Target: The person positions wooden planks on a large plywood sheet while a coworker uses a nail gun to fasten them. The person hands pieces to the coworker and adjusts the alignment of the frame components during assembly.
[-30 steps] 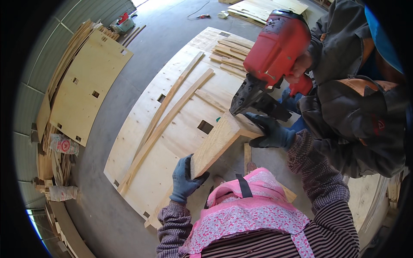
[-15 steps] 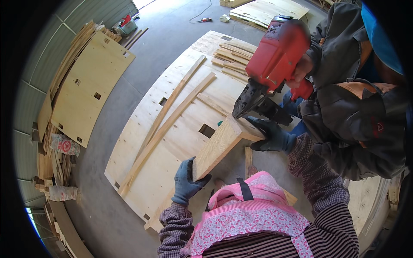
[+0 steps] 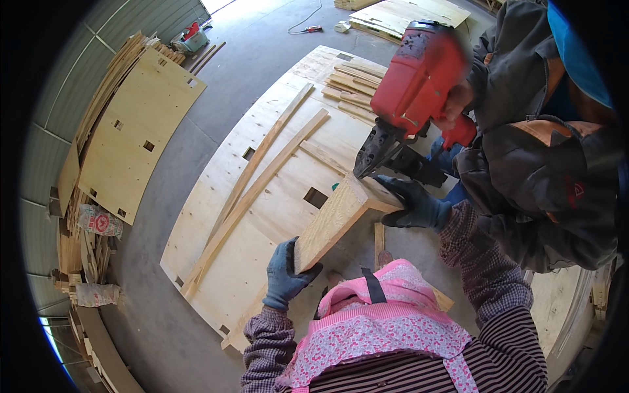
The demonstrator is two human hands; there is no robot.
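Both my gloved hands hold a corner of two pale wooden boards that meet at an angle. My left hand (image 3: 288,270) is closed around the near end of the longer board (image 3: 331,226). Around the shorter board (image 3: 381,196), at the far right, my right hand (image 3: 416,206) is closed. A red nail gun (image 3: 419,78), held by another person's hand (image 3: 457,105), leans in from the upper right. Its black nose (image 3: 373,150) touches or nearly touches the corner where the boards meet.
Beneath lies a large plywood sheet (image 3: 262,196) with square cut-outs, carrying long strips (image 3: 262,196) and a pile of short slats (image 3: 354,85). More plywood (image 3: 141,131) leans by the left wall. The co-worker's dark jacket (image 3: 537,190) is close at my right.
The nail gun has shifted very slightly to the left and up. My hands and the boards stay nearly where they were.
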